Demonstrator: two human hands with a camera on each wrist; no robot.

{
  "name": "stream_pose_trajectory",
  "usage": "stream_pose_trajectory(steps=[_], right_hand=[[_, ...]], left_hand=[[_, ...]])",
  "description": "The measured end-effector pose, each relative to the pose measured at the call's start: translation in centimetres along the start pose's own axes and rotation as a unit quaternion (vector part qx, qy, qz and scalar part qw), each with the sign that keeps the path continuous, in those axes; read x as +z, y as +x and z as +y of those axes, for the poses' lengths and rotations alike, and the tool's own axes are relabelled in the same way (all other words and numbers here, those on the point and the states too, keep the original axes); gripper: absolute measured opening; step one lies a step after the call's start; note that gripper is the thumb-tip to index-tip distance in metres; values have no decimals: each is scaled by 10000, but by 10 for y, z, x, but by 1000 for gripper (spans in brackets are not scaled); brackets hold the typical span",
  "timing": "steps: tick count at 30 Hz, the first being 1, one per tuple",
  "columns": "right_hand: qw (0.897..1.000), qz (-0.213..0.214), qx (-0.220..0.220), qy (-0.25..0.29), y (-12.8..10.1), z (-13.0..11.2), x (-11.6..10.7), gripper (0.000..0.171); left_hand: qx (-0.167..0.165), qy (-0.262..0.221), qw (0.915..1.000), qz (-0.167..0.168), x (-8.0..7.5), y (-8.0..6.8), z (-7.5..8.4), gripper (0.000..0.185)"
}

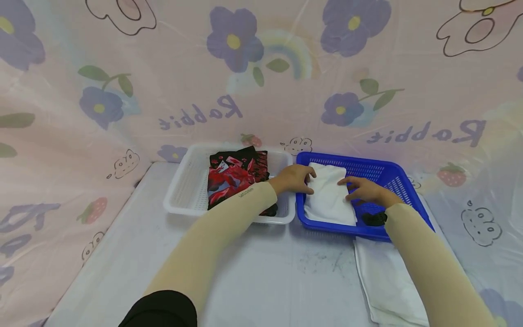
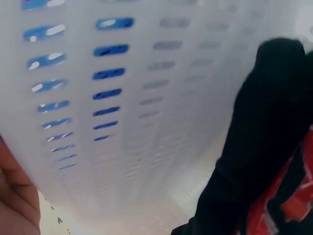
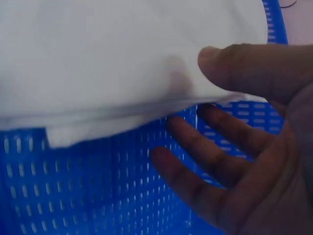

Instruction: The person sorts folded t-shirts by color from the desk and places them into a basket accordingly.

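Note:
A folded white cloth [image 1: 330,195] lies along the left side of the blue basket [image 1: 327,225]. My left hand [image 1: 295,178] reaches over the rim between the two baskets, its fingers spread at the cloth's left edge. Only part of that hand shows at the margin of the left wrist view. At the opposite edge of the cloth is my right hand [image 1: 367,190], fingers apart. In the right wrist view its thumb [image 3: 239,66] overlaps the cloth's top, while the other fingers [image 3: 205,152] extend loosely by the edge, over the slotted basket.
The white basket [image 1: 175,210], left of the blue one, holds folded black-and-red patterned fabric [image 1: 230,175]. Another folded white cloth [image 1: 388,281] lies on the white-covered table [image 1: 269,277] below the right forearm. A printed sheet [image 1: 278,104] hangs behind the baskets.

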State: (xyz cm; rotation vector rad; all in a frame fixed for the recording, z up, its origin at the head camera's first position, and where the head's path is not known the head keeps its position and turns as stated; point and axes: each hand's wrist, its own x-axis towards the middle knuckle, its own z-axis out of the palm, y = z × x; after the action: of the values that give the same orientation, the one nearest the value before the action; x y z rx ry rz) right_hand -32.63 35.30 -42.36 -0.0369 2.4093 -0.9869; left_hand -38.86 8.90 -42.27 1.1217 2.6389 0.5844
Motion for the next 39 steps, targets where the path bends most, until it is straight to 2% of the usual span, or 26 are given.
stream_pose_trajectory(steps=[5, 9, 11, 14, 20, 24, 32, 36, 39], right_hand=[[9997, 46, -130, -183, -12, -1, -2, 60], [9980, 231, -343, -477, -24, -7, -2, 59], [9962, 393, -471, -612, -30, -10, -1, 58], [9923, 672, -693, -775, -42, -13, 0, 55], [9788, 1253, -1039, -1245, -72, -15, 8, 48], [9755, 1401, -1088, -1304, -92, -16, 15, 48], [9643, 1654, -1398, -1524, -128, -13, 22, 47], [9608, 1739, -1547, -1504, -144, -8, 26, 46], [9580, 1810, -1616, -1526, -156, -4, 29, 45]], left_hand=[[-8, -747, 9972, 36, -3, -9, -1, 51], [-2, -1515, 9885, 20, -9, -19, 1, 52], [-1, -1728, 9850, -22, -13, -24, 3, 52], [93, -1772, 9840, -179, -18, -31, 9, 53], [543, -1699, 9825, -534, -20, -42, 27, 49], [585, -1767, 9806, -615, -18, -52, 43, 47], [283, -1827, 9823, -297, 0, -70, 81, 45], [234, -2015, 9791, -122, 11, -82, 98, 40], [223, -2311, 9727, -6, 19, -92, 111, 37]])
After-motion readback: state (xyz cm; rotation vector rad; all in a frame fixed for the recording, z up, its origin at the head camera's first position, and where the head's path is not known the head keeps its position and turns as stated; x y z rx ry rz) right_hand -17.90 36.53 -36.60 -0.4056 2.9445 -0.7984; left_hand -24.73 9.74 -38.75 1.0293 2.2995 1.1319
